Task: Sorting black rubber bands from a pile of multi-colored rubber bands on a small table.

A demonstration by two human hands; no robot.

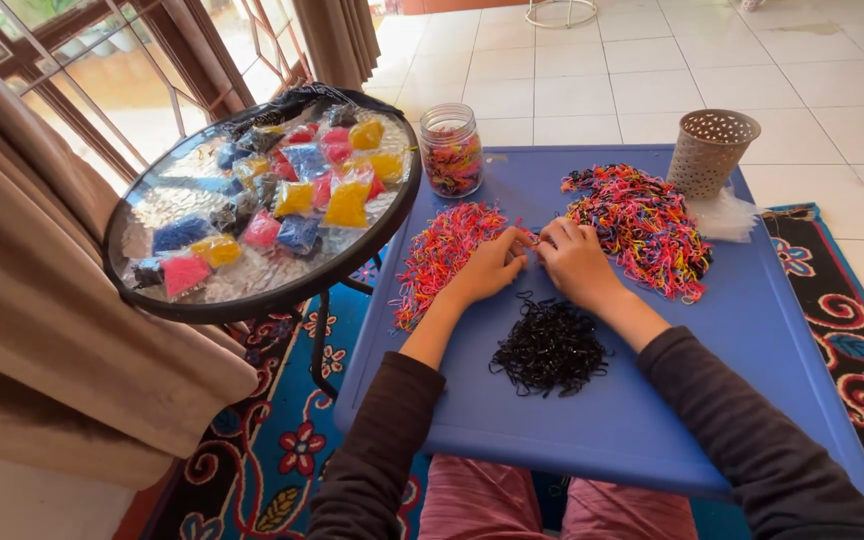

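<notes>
My left hand [492,266] and my right hand [577,262] meet at the middle of a blue board [752,330] on my lap, fingertips pinched together on a small rubber band. A pile of pink and orange rubber bands [442,255] lies just left of my left hand. A bigger pile of mixed coloured bands [642,225] lies right of my right hand. A heap of black bands [550,348] sits below both wrists.
A glass jar of coloured bands [451,150] stands at the board's far left corner. A perforated beige cup [709,152] and clear plastic bags [727,215] sit at the far right. A round glass table [262,200] with several small coloured packets stands to the left, by curtains.
</notes>
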